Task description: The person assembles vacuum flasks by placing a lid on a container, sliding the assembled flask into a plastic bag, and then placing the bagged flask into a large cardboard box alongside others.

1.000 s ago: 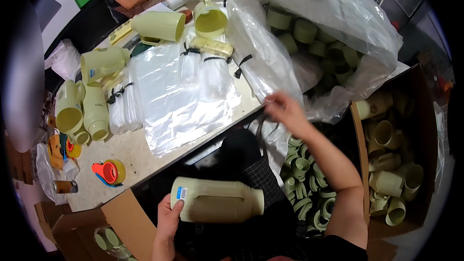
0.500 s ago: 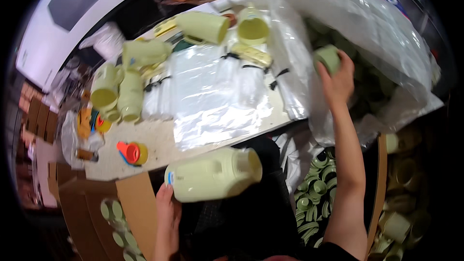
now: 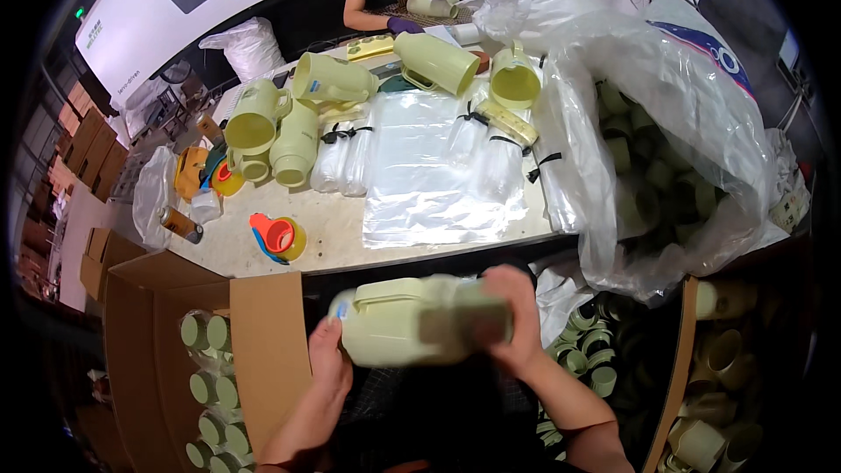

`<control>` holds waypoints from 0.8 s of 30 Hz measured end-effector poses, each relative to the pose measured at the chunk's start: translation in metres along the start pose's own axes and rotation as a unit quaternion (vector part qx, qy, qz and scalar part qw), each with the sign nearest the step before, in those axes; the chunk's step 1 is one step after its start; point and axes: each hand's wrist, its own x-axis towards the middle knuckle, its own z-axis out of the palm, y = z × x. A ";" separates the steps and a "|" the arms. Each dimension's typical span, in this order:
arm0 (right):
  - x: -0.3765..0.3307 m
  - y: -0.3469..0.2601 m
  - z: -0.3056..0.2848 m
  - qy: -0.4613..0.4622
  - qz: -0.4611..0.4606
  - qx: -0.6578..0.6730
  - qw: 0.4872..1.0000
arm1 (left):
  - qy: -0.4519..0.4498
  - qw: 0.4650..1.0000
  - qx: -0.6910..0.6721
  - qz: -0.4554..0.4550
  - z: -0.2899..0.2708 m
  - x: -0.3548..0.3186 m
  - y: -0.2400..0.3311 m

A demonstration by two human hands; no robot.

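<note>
Jug (image 3: 412, 320) mouth end blurred under right hand (image 3: 512, 315)

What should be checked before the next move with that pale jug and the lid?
1. Left hand grips the jug at its base end: ok.
2. Right hand is at the jug's mouth, pressing the lid: ok.
3. Lid seated square: cannot tell, that part is blurred.
4. Jug held level, lying on its side over the lap: ok.
5. Open carton at the left, already holding bagged jugs, has free room: ok.
6. Plastic bags within reach on the table: ok.
</note>
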 end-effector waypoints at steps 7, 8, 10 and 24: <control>-0.108 0.001 0.027 0.042 0.279 0.334 0.899 | -0.016 0.954 0.195 0.227 0.026 0.054 0.035; -0.112 -0.014 0.019 0.039 0.287 0.324 0.901 | -0.053 0.976 0.137 0.160 0.035 0.063 0.043; -0.133 -0.008 -0.013 0.082 0.364 0.032 0.927 | -0.111 0.994 0.011 0.013 0.049 0.067 0.050; -0.511 0.075 0.032 -0.324 0.527 -0.392 0.681 | -0.432 0.652 0.596 0.181 0.070 -0.055 0.007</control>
